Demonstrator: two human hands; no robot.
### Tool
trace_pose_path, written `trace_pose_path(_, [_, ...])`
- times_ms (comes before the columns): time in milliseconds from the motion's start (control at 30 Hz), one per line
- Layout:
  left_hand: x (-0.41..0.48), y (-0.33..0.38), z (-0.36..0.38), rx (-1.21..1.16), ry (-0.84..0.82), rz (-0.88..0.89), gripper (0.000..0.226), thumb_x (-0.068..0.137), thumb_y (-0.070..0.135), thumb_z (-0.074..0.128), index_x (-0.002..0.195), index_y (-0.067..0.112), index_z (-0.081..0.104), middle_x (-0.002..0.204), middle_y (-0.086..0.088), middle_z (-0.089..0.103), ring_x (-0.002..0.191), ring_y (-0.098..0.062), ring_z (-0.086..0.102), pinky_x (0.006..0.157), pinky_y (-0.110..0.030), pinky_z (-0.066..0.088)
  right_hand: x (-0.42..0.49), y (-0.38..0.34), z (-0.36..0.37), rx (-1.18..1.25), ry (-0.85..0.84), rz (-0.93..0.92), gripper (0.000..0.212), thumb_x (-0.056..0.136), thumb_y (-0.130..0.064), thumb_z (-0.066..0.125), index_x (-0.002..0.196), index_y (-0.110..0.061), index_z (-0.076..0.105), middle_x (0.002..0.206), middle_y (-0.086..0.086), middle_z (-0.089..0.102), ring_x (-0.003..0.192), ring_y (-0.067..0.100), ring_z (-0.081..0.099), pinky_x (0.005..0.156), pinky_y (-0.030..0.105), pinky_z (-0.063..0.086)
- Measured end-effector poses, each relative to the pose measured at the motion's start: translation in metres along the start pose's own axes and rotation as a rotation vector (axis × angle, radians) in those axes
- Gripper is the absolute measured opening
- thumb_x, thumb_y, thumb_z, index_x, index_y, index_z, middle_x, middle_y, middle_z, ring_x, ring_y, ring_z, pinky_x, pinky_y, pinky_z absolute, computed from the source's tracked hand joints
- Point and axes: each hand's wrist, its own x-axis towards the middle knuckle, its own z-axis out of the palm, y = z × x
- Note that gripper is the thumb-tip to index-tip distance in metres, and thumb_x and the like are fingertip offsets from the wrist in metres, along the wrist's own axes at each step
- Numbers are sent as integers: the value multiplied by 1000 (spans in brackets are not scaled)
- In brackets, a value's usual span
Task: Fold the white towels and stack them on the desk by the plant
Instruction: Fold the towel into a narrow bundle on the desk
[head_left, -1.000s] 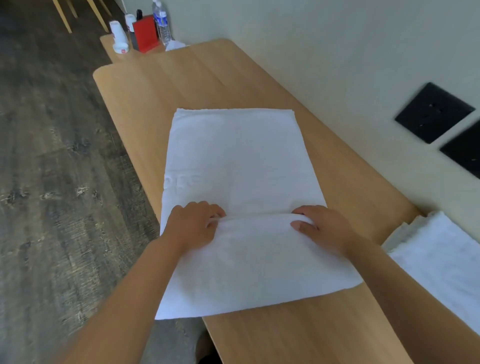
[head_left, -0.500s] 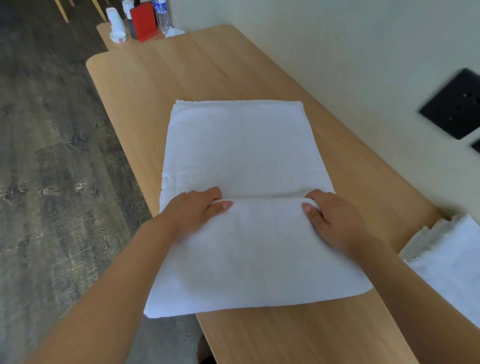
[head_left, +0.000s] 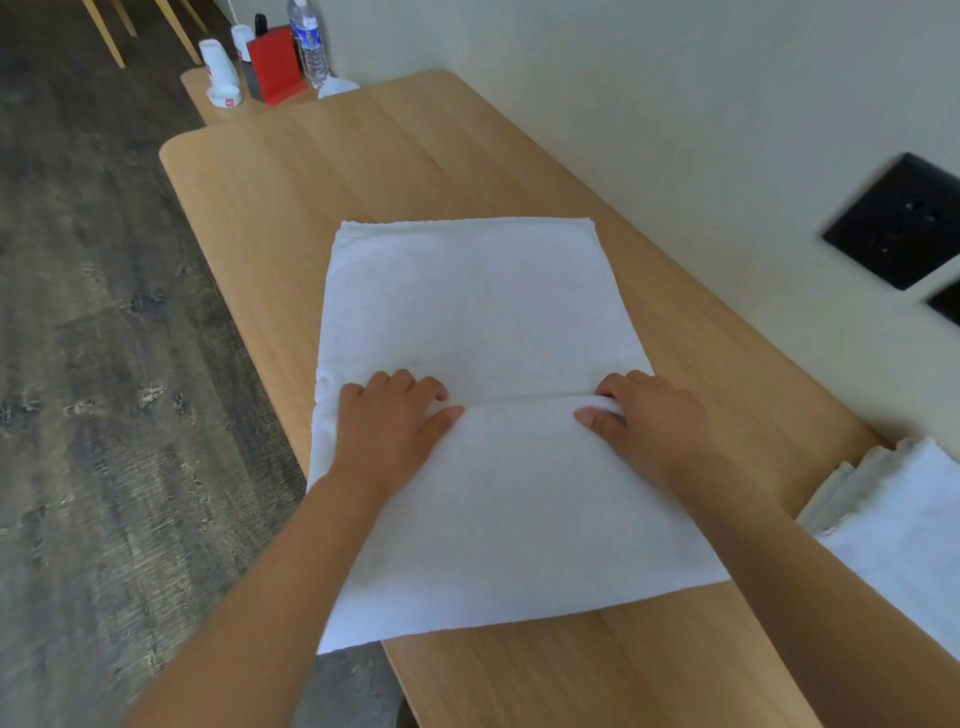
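A white towel (head_left: 467, 301) lies lengthwise on the wooden desk (head_left: 322, 171), its near flap doubled over toward the far end. My left hand (head_left: 389, 426) grips the left part of the flap's leading edge, thumb on top. My right hand (head_left: 649, 421) grips the right part of the same edge. The towel's near left corner hangs past the desk's left edge. A stack of folded white towels (head_left: 893, 514) sits at the right, partly cut off by the frame. No plant is in view.
At the desk's far end stand a red holder (head_left: 274, 65), a water bottle (head_left: 310, 44) and upturned paper cups (head_left: 221, 73). Black wall sockets (head_left: 898, 221) sit on the wall along the right. Dark wood floor lies to the left.
Both hands have carried the folded edge farther up the towel, away from me, so the doubled flap is longer. The camera view shifted slightly.
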Motion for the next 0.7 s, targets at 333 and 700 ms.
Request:
trace_pose_path(333, [4, 16, -6, -320, -188, 2, 39, 97, 53, 34, 82, 22, 52, 67, 8, 53, 75, -19, 55, 64, -30, 34, -1, 3, -20, 91, -139, 44, 46, 97, -56, 33, 81, -19, 55, 69, -6, 57, 71, 13, 56, 66, 30, 42])
trace_pose_path(700, [-1, 16, 11, 14, 138, -103, 48, 91, 58, 37, 75, 20, 61, 75, 0, 57, 75, -24, 55, 67, -32, 33, -18, 14, 15, 48, 143, 136, 49, 88, -68, 36, 99, -24, 55, 86, -8, 62, 74, 13, 57, 69, 33, 44])
